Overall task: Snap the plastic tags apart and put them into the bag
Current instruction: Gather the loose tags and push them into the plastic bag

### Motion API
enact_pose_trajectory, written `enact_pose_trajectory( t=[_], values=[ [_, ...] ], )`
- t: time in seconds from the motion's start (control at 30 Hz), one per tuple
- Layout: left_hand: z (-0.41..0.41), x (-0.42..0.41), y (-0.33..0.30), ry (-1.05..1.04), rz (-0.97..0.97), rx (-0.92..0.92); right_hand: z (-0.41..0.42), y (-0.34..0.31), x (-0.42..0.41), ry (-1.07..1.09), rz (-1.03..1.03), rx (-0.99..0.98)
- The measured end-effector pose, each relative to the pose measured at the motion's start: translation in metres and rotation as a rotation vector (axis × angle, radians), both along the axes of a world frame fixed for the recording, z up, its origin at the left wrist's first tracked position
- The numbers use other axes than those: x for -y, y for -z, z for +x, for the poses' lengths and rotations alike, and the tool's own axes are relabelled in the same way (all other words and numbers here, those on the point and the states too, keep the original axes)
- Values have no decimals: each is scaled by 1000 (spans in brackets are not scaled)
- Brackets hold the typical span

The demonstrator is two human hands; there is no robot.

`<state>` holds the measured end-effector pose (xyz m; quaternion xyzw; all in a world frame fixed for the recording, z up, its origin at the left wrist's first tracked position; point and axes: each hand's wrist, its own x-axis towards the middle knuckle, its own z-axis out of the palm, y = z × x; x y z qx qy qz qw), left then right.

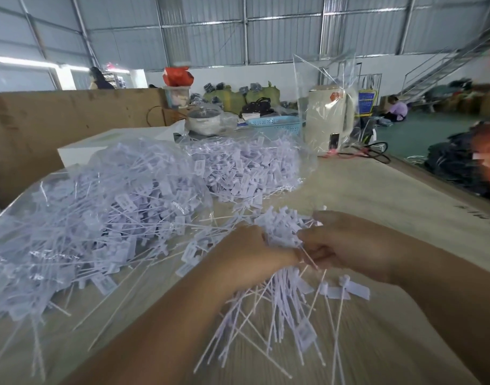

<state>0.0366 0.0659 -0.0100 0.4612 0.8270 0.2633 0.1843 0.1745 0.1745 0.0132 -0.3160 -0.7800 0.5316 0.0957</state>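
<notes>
Head view: mid-snap, left hand (248,250) and right hand (346,245) both curled tight on one bunch of joined plastic tags (280,232) above the tabletop (377,195); next, probably twisting them apart, then dropping into the bag (79,218) at left.

Both bare forearms reach in from the bottom of the frame and meet just right of centre. The left hand (249,254) and the right hand (346,245) sit close together, knuckles up, fingers (316,257) curled inward and pinching a bunch of plastic tags (280,229) between them.
</notes>
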Motion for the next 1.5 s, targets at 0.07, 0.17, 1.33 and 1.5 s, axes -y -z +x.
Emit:
enact_pose_trajectory(
  t=[0.07, 0.17, 1.33, 1.5],
  values=[
    [2, -5, 4, -30, -31, -47, 6, -4, 4, -29, 223, 162],
    [6, -10, 10, -79, -102, -93, 16, -4, 12, -7, 490, 353],
    [42, -18, 36, 31, 345, -239, -36, 36, 12, 173, -747, -366],
    [44, 0, 27, 226, 448, -178, -27, 38, 5, 117, -910, -420]
  ],
)
